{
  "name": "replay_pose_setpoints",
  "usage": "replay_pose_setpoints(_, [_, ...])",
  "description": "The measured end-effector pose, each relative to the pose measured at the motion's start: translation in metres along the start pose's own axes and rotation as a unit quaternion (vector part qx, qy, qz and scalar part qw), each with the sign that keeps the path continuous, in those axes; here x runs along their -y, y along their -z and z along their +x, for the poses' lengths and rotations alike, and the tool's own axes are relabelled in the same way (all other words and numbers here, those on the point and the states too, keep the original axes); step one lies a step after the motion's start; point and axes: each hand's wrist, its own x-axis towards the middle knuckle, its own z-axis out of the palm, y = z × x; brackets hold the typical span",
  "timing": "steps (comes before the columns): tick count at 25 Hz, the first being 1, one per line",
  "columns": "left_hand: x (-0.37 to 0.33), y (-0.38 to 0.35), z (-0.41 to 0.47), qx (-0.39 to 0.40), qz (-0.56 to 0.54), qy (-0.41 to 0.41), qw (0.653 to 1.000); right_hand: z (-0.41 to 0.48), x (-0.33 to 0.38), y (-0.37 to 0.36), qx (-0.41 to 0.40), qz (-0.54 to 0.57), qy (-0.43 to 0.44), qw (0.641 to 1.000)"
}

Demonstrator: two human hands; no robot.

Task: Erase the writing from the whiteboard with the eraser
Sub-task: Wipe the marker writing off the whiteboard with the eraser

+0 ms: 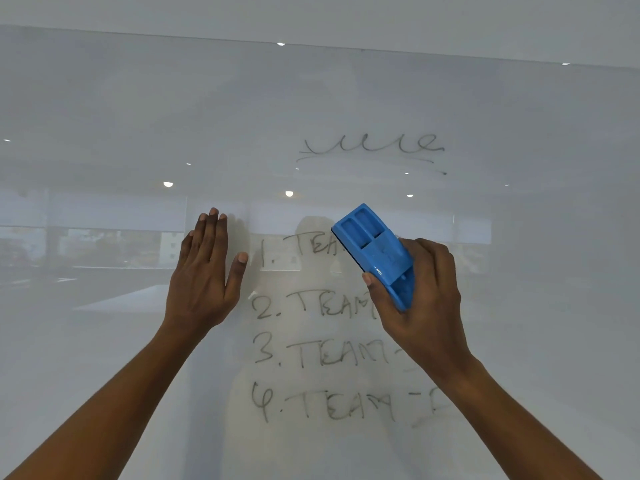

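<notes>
Blue plastic eraser (375, 251), tilted, dark pad against glossy whiteboard (104, 133) over line 1; writing (322, 355): four numbered "TEAM" lines, underlined scribble above.

Pale wall strip (346, 15) at twelve o'clock, mirrored ceiling lights (289, 193) near centre and toward eleven, reflected windows (114, 247) with blurred buildings at nine o'clock, faint reflection of a person (311, 341) toward six

Left hand (204, 268) flat, fingers together and pointing up, thumb spread. Right hand (420, 289) is curled around a blue plastic eraser (377, 251), right of the left hand; both forearms reach upward.
</notes>
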Motion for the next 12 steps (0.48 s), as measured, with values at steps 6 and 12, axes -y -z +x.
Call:
replay_pose_setpoints(6, [0.006, -0.021, 0.020, -0.023, 0.005, -0.004, 1.000, 0.003, -0.016, -0.007, 0.006, -0.021, 0.002, 1.000])
replay_pose_setpoints(12, [0.009, -0.041, 0.027, -0.051, 0.001, 0.000, 0.999, -0.003, -0.037, -0.017, 0.009, -0.031, 0.000, 0.999])
